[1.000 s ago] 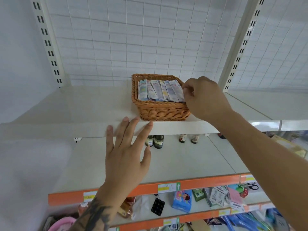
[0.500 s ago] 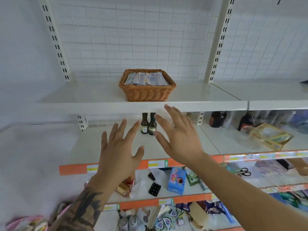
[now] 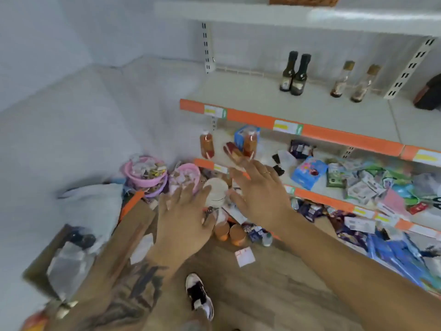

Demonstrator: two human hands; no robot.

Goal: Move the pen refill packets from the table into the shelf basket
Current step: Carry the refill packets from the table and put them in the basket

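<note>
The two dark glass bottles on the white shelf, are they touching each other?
Cannot tell. In the head view the two dark glass bottles stand side by side on the white shelf, their bodies overlapping with no gap visible, but blur hides whether they truly meet.

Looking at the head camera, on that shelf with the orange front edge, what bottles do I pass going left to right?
Two dark bottles standing side by side, then two clear bottles with cork-coloured tops, then a dark brown thing cut off by the right edge of the picture.

Both the left hand [image 3: 183, 218] and right hand [image 3: 260, 194] hover empty, spread flat, beside cluttered orange-edged shelves [image 3: 334, 136].
</note>
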